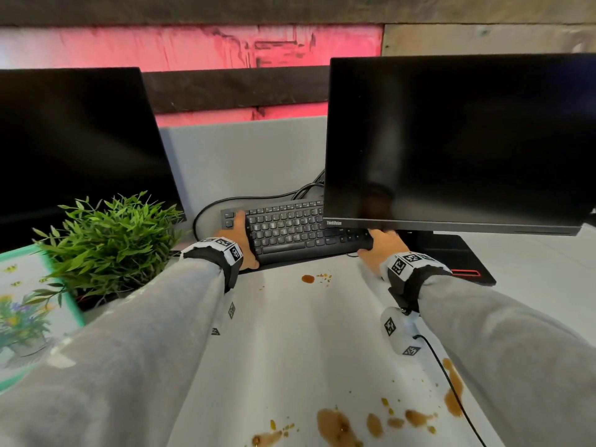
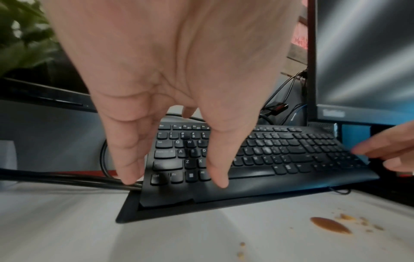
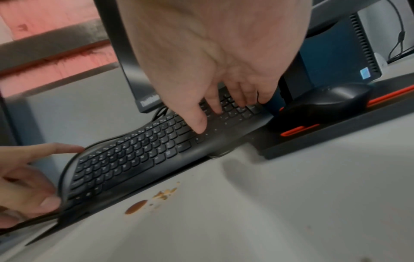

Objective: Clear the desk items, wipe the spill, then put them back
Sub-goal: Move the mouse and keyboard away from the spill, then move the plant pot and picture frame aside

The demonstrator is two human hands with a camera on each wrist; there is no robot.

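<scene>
A black keyboard (image 1: pixel 290 230) (image 2: pixel 280 156) (image 3: pixel 134 156) lies at the back of the white desk (image 1: pixel 290 333), partly under the right monitor. My left hand (image 1: pixel 245 240) (image 2: pixel 173 180) spans its left end, thumb on the front edge and fingers down beside the left edge. My right hand (image 1: pixel 377 250) (image 3: pixel 206 118) grips the right end, thumb at the front and fingers on the keys. Brown spill puddles (image 1: pixel 335 427) spread over the near desk. A smaller drop (image 1: pixel 308 279) (image 2: pixel 329 224) (image 3: pixel 136 206) lies just in front of the keyboard.
Two dark monitors stand at the back, left (image 1: pixel 74 140) and right (image 1: pixel 451 140). The right one's black base (image 1: pixel 464 262) carries a black mouse (image 3: pixel 322 104). A green potted plant (image 1: pixel 109 240) and a flower-printed box (image 1: pixel 22 311) sit at the left. A thin cable (image 1: pixel 451 382) crosses the spill.
</scene>
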